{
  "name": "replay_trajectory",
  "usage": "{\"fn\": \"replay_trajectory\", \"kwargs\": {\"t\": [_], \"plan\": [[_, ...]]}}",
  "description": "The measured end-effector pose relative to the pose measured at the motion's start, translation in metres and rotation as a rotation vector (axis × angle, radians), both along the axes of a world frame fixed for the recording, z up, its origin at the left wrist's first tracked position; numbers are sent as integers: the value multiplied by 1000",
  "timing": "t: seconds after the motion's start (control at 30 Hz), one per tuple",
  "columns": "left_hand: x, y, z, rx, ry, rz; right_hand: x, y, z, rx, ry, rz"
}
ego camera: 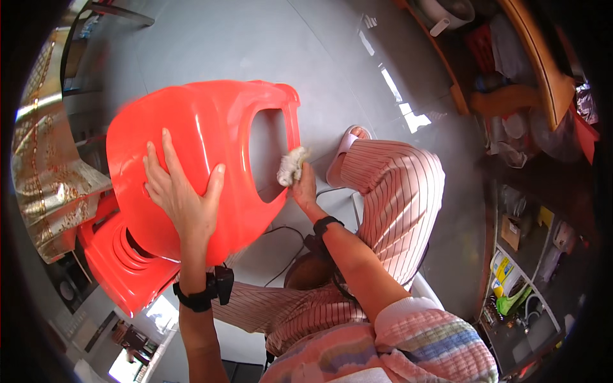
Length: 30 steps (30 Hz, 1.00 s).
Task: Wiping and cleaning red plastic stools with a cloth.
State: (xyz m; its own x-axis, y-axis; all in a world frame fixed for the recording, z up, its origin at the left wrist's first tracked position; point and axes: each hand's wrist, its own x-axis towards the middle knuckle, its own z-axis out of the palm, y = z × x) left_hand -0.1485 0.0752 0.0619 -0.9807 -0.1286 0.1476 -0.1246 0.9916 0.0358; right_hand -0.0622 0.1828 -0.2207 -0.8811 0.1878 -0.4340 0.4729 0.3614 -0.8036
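Before me a red plastic stool [225, 129] lies tipped on its side, its seat towards the left and a large opening between its legs towards the right. My left hand [184, 191] rests spread on the seat, fingers apart, with the palm against the plastic. A crumpled whitish cloth [292, 167] is bunched in my right hand [304, 189], right at the stool's leg rail beside the opening. Part of the cloth is hidden by my fingers. Behind the tipped stool, a second red plastic stool [124, 261] is partly covered by it.
Grey tiled floor [325, 62] spreads beyond the stool. A table with a patterned shiny cover [52, 191] stands at the left. Wooden furniture [541, 62] holding pots and bags is at the upper right, above a cluttered metal rack [522, 273]. A dark cable [299, 239] runs near my legs.
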Motion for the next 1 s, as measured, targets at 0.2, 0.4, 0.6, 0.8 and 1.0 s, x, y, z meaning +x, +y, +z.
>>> {"fn": "replay_trajectory", "kwargs": {"t": [0.2,0.4,0.6,0.8,1.0], "plan": [[3,-8,6,17,-27,-13,-92,6,-16,-86,161,-316],[-4,5,2,40,-29,-36,-154,18,-96,99,163,324],[-1,0,5,43,-27,-21,-80,3,-46,-58,126,30],[0,-1,2,3,-7,17,-1,-7,-32,6,36,19],[0,-7,-4,22,-17,22,25,-4,-23,-53,-76,28]]}}
